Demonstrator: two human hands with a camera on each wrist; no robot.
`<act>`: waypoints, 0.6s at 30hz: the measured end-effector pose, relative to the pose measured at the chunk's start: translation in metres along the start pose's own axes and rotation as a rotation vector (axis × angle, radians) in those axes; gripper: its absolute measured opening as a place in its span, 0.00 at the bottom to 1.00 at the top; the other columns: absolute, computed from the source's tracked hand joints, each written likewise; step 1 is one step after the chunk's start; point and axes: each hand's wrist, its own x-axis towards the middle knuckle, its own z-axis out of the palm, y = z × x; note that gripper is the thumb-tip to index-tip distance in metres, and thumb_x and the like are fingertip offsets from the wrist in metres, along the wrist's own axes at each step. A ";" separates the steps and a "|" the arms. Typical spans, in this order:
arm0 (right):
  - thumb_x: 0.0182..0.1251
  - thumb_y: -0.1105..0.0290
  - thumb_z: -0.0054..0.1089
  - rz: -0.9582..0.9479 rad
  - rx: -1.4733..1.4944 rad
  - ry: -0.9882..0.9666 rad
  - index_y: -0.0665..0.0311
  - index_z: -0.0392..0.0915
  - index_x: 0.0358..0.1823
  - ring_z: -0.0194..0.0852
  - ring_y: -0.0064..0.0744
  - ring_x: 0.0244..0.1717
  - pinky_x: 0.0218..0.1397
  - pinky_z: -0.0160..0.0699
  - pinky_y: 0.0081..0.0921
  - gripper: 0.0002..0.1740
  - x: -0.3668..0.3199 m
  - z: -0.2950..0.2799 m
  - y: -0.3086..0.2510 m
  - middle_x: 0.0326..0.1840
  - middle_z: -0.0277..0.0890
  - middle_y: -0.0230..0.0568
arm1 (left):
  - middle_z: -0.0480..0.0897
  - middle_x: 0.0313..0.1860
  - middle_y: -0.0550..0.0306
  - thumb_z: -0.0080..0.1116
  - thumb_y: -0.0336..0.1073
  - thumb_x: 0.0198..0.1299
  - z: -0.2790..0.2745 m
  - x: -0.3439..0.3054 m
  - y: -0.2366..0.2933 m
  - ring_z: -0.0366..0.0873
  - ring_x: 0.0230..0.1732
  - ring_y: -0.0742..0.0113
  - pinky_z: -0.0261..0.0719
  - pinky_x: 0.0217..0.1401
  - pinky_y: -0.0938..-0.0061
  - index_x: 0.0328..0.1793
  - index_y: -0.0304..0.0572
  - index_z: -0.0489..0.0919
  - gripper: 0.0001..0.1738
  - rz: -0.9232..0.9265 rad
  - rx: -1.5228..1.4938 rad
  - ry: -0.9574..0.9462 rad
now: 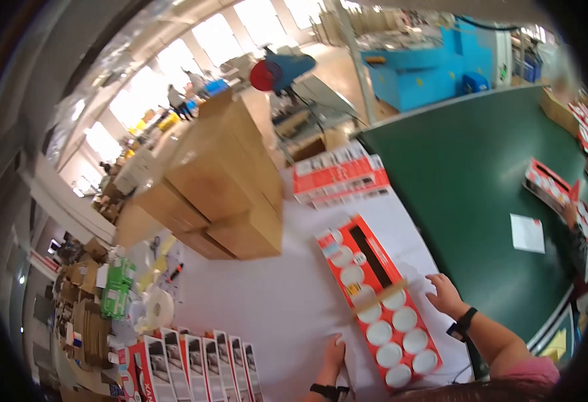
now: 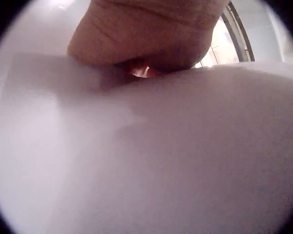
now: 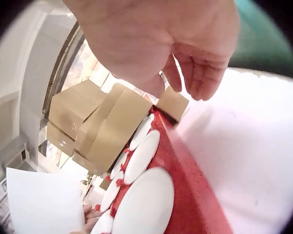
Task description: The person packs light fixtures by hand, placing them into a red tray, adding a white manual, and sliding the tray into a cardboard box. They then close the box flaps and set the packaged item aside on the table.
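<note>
A red box (image 1: 387,342) with rows of white round pieces lies on the white table, a tan cardboard strip (image 1: 379,297) across it. My right hand (image 1: 446,296) is beside the box's right edge. In the right wrist view, that hand (image 3: 161,44) has loosely extended fingers near the cardboard piece (image 3: 173,103) and grips nothing. My left hand (image 1: 334,355) is left of the box, fingers bent. The right wrist view shows its fingers (image 3: 90,218) at the edge of a white sheet (image 3: 44,202); the left wrist view shows the hand (image 2: 146,34) over a white surface, fingertips hidden.
Large cardboard boxes (image 1: 220,181) stand at the table's far left. Red and white packages (image 1: 341,175) lie beyond the red box, and several upright ones (image 1: 200,365) stand at front left, near a tape roll (image 1: 159,308). Another person's arm (image 1: 578,234) reaches over the green surface (image 1: 461,167).
</note>
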 end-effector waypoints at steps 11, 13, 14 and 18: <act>0.65 0.63 0.53 -0.297 -0.335 -0.278 0.55 0.84 0.39 0.81 0.46 0.40 0.46 0.79 0.40 0.10 0.055 0.028 0.006 0.36 0.83 0.40 | 0.82 0.40 0.38 0.47 0.50 0.68 -0.011 0.038 0.127 0.79 0.41 0.37 0.77 0.43 0.52 0.48 0.42 0.81 0.20 0.094 0.546 -0.261; 0.65 0.63 0.53 -0.315 -0.310 -0.278 0.53 0.84 0.39 0.81 0.46 0.40 0.45 0.79 0.41 0.10 0.045 0.027 0.008 0.37 0.83 0.40 | 0.82 0.39 0.38 0.47 0.49 0.68 -0.016 0.027 0.137 0.79 0.41 0.37 0.77 0.43 0.51 0.44 0.41 0.80 0.19 0.094 0.518 -0.279; 0.65 0.63 0.53 -0.317 -0.305 -0.277 0.53 0.84 0.39 0.81 0.46 0.40 0.45 0.79 0.41 0.10 0.037 0.023 0.006 0.37 0.83 0.40 | 0.82 0.38 0.38 0.48 0.48 0.67 -0.019 0.020 0.141 0.78 0.41 0.36 0.76 0.43 0.50 0.41 0.40 0.79 0.19 0.102 0.488 -0.301; 0.66 0.62 0.53 -0.299 -0.370 -0.352 0.52 0.83 0.38 0.81 0.47 0.39 0.44 0.80 0.42 0.10 0.005 0.013 0.011 0.35 0.82 0.40 | 0.82 0.37 0.41 0.49 0.50 0.67 -0.020 -0.002 0.129 0.80 0.41 0.39 0.77 0.42 0.50 0.42 0.44 0.80 0.18 0.117 0.578 -0.409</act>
